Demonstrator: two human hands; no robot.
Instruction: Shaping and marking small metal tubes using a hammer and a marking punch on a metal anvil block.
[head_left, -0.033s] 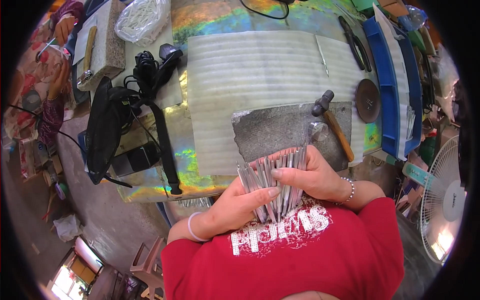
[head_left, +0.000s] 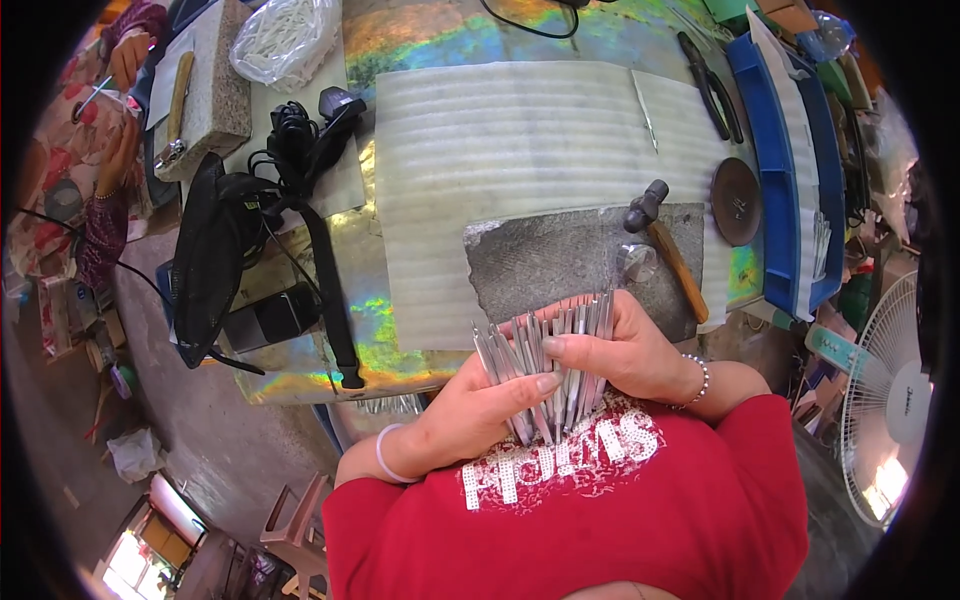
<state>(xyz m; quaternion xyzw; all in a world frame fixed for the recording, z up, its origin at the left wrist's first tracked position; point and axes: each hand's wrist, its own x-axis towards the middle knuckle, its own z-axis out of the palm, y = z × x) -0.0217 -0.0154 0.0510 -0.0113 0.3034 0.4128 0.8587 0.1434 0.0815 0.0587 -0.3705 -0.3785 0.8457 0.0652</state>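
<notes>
While metal rods (head_left: 530, 350) were clasped by the left hand (head_left: 485, 405) and right hand (head_left: 635, 350), they were held at the near side of the grey slab (head_left: 550, 260). A hammer (head_left: 675, 265) was laid on the slab.

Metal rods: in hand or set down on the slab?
In hand: the left hand and right hand clasp the metal rods before the red shirt.

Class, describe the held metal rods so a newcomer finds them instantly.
Find the red shirt, bottom centre. At its upper edge, the left hand and right hand hold silvery rods. Unlike the lone thin tool on the white sheet, they form a bundle.
</notes>
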